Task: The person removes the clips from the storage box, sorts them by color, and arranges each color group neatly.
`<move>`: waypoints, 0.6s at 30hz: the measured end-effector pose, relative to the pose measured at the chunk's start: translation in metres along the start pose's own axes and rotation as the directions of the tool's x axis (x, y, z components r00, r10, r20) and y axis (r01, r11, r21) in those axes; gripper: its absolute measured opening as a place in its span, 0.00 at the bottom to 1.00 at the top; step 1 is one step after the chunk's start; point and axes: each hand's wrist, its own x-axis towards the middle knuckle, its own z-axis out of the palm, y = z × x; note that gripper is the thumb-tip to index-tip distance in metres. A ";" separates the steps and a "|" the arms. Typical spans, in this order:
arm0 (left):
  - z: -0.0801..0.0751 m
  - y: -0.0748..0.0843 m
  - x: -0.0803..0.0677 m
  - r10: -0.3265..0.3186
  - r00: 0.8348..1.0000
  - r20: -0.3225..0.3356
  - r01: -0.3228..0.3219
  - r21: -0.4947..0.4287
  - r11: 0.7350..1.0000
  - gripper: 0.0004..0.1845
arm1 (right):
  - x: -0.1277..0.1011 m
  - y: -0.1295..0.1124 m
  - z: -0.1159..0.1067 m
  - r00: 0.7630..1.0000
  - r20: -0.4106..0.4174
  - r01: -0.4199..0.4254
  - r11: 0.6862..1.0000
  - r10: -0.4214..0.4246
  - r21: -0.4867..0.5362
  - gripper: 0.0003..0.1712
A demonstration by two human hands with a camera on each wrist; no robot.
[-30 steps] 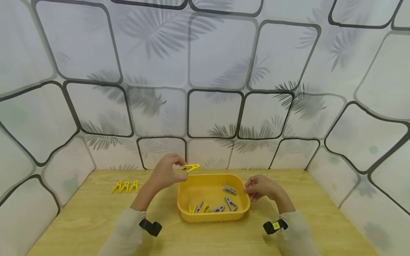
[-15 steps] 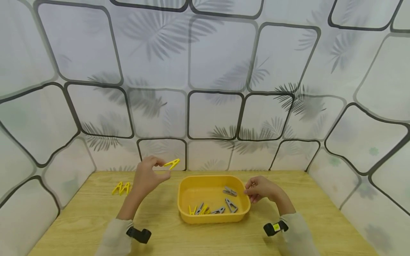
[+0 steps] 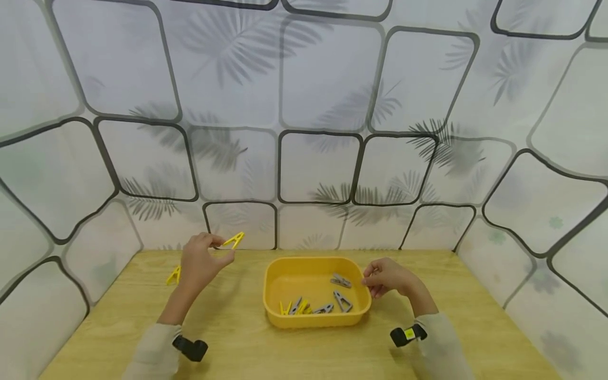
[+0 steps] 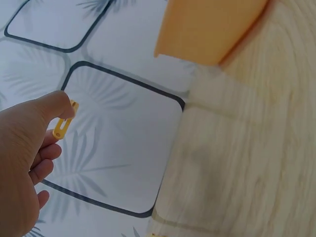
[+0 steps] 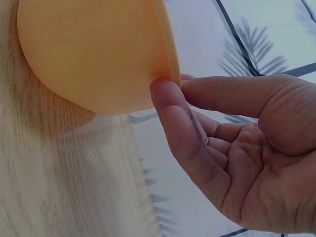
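My left hand [image 3: 199, 265] pinches a yellow clothespin [image 3: 235, 240] between thumb and fingers, raised above the table left of the basin. In the left wrist view that clothespin [image 4: 65, 121] shows edge-on at the fingertips. On the right, my right hand [image 3: 389, 278] pinches the rim of a yellow plastic basin [image 3: 315, 321]; the right wrist view shows thumb and finger on the basin's edge [image 5: 170, 44]. Inside the basin lie grey clothespins [image 3: 342, 301] and yellow clothespins [image 3: 303, 307]. Another yellow clothespin [image 3: 173, 275] stands on the table, partly behind my left forearm.
The wooden table [image 3: 285, 353] bears the basin near its middle. A patterned curtain [image 3: 318, 169] closes in the back and both sides. Black camera bands [image 3: 190, 348] sit on both wrists.
My left hand has moved left, away from the basin, carrying the yellow clothespin. It now covers part of the row of yellow clothespins on the table. The right hand has stayed at the rim.
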 end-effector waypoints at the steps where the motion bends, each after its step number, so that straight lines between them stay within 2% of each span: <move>1: 0.000 -0.002 0.000 0.003 1.000 -0.002 -0.003 0.008 1.000 0.14 | 0.000 0.000 0.000 1.000 -0.003 -0.001 1.000 0.001 -0.001 0.12; 8: -0.004 -0.013 -0.006 -0.041 0.998 0.052 0.040 0.028 0.999 0.14 | 0.000 0.001 0.001 1.000 -0.004 -0.010 1.000 0.010 0.002 0.11; 18: -0.001 -0.027 -0.015 0.099 0.993 0.071 -0.107 0.119 0.987 0.16 | 0.001 0.001 0.000 1.000 0.006 0.020 1.000 -0.020 -0.003 0.12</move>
